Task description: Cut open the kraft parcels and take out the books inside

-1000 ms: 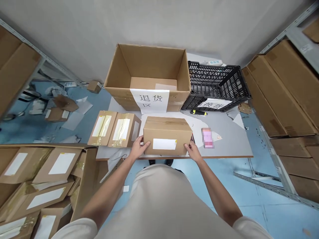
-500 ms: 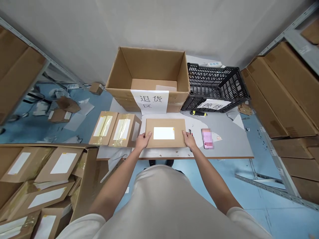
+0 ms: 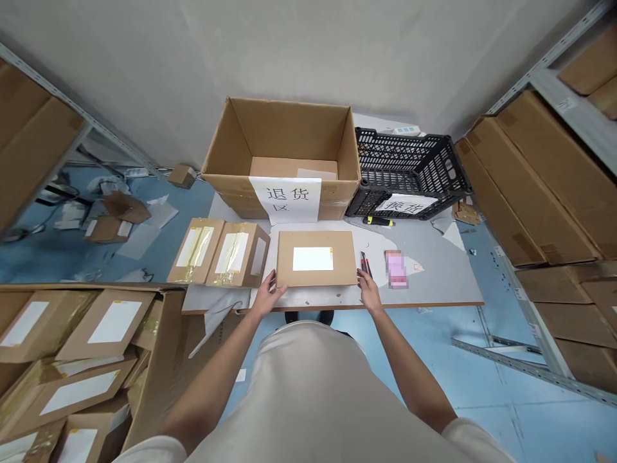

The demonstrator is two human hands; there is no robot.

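Observation:
A flat cardboard box with a white label lies on the table in front of me. At its near left corner is my left hand, thumb and fingers spread, not wrapped round the box. By the near right corner my right hand is open, its fingertips close to the box's side and to a red and black utility knife. Whether the fingertips still touch the cardboard I cannot tell. Two taped cardboard boxes stand side by side to the left of my left hand.
A large open carton with a paper sign stands at the back, beside a black plastic crate. A yellow and black cutter and a pink phone lie right. A big carton of parcels stands left; shelves flank both sides.
Both hands have loosened from the box's sides and drawn slightly toward me, fingers opening. The box stays on the table. The whole view has shifted a little.

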